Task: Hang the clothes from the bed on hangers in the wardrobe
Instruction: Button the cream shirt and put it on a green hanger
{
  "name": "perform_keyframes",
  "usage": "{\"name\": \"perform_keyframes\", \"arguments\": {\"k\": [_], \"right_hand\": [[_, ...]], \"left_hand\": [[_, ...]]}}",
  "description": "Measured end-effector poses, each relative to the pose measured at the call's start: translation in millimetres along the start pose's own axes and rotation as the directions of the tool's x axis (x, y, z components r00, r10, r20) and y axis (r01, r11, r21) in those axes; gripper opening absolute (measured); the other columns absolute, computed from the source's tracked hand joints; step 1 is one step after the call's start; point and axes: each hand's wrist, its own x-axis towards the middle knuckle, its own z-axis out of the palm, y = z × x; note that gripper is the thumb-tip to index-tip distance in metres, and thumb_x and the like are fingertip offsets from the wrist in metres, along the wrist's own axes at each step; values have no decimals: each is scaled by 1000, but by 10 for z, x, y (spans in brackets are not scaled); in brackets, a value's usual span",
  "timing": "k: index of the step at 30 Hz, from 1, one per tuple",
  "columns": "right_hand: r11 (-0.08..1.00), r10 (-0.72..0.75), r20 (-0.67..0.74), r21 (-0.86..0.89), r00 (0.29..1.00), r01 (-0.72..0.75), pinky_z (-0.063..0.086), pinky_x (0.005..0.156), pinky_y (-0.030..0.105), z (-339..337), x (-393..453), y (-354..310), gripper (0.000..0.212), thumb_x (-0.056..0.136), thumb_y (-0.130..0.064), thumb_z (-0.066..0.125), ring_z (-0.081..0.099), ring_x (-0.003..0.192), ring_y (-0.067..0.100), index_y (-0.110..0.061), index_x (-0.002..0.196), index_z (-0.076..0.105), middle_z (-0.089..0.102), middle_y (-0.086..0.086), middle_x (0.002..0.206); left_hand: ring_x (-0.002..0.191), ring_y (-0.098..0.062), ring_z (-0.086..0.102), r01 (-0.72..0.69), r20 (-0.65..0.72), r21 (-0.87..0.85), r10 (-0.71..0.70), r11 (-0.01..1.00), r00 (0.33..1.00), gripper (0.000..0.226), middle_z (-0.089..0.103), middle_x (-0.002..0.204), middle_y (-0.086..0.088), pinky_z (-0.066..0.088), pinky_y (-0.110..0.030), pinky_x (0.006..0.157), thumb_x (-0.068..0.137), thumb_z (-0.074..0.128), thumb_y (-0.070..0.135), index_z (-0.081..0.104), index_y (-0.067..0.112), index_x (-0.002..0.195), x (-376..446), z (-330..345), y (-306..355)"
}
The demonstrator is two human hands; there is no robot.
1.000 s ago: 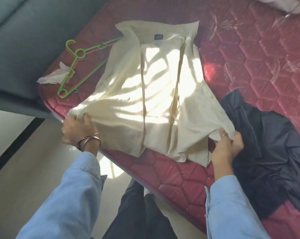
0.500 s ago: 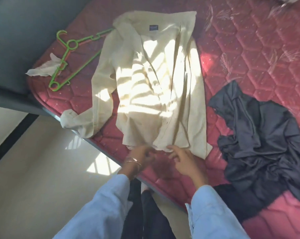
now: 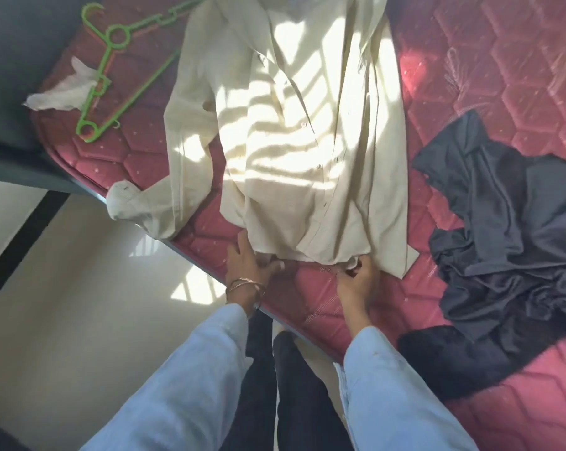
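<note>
Both hands meet at the bottom hem of the cream button-up shirt [image 3: 294, 151]. The left hand [image 3: 247, 266] lies with fingers fairly straight along the hem's left corner, thumb tucked at the fabric edge; whether it actually pinches the cloth is hard to tell in the shadow. The right hand [image 3: 356, 281] has its fingers curled narrow around a small fold of the hem near the placket.

The shirt lies face up on the red quilted mattress [image 3: 503, 76], collar away from the person, one sleeve trailing over the bed's edge. The step in hand looks like straightening or closing the front before hanging. To do it well, line up the two front panels at the hem, keep the fabric flat, and draw the stray sleeve back onto the bed.

The green hanger [image 3: 112, 79] lies well apart to the left, over a white crumpled cloth [image 3: 63, 92]. A dark garment [image 3: 509, 222] sits bunched to the right, just beside the shirt.
</note>
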Motion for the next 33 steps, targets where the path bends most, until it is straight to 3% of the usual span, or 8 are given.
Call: {"name": "perform_keyframes", "arguments": {"k": [6, 11, 15, 17, 21, 26, 29, 33], "right_hand": [[891, 27, -116, 454, 993, 28, 53, 69, 24, -190, 7, -344, 22, 80, 6, 60, 60, 70, 5, -16, 84, 60, 64, 0, 77], [567, 99, -13, 822, 995, -46, 56, 73, 27, -467, -56, -618, 16, 93, -3, 57, 66, 81, 9, -18, 93, 63, 67, -1, 90], [852, -231, -113, 457, 966, 257, 47, 77, 31, -768, -66, -572, 15, 86, -14, 68, 58, 86, 14, -19, 99, 64, 62, 0, 95], [950, -307, -49, 47, 950, 309, 41, 77, 28, -839, -133, -398, 27, 86, -8, 68, 57, 89, 21, -8, 111, 59, 62, 1, 99], [921, -75, -81, -388, 994, 38, 46, 68, 39, -765, -347, 84, 13, 90, -13, 61, 60, 88, 44, -9, 101, 54, 64, 24, 92], [876, 197, -279, -381, 940, -296, 45, 83, 50, -678, -389, 305, 49, 77, 5, 59, 44, 114, 45, -5, 120, 39, 46, 29, 125], [859, -223, -323, -510, 920, 29, 35, 83, 45, -610, -431, 210, 49, 66, 9, 60, 41, 106, 37, -11, 110, 50, 46, 21, 114], [604, -541, -23, -706, 841, 369, 32, 79, 43, -412, -382, -14, 44, 64, -11, 69, 41, 105, 28, -21, 105, 57, 50, 8, 116]], "left_hand": [[76, -19, 52, -159, -272, -239, 91, 958, 958, 35, 53, 84, -8, 42, -26, 67, 70, 51, 20, 63, 5, 99, 162, -115, 290], [69, 10, 58, -296, -414, -775, -94, 559, 906, 16, 60, 85, 4, 46, -11, 71, 91, 51, -7, 58, 7, 96, 236, -688, 508], [73, -2, 60, -248, -462, -529, -30, 812, 886, 19, 56, 82, 0, 47, -17, 73, 87, 56, 2, 56, 10, 104, 147, -1068, 265], [97, -30, 61, 39, -307, -324, -145, 945, 941, 43, 58, 98, -12, 47, -34, 86, 86, 55, 34, 56, 16, 125, 122, -1096, -102], [108, -42, 53, 364, -173, 6, -358, 931, 918, 40, 54, 120, -22, 40, -41, 82, 92, 44, 38, 50, 26, 130, -97, -822, -677], [121, -45, 42, 633, -273, -76, -627, 770, 730, 51, 38, 135, -28, 36, -53, 98, 95, 41, 14, 25, 17, 144, -173, -545, -804], [118, -41, 39, 392, -412, 351, -236, 850, 880, 56, 37, 133, -22, 34, -52, 95, 87, 49, 16, 31, 22, 140, -216, -442, -723], [85, -37, 58, -309, -69, 642, 454, 702, 888, 43, 55, 102, -14, 48, -46, 72, 70, 59, 10, 58, 18, 113, -208, -187, -447]]}}
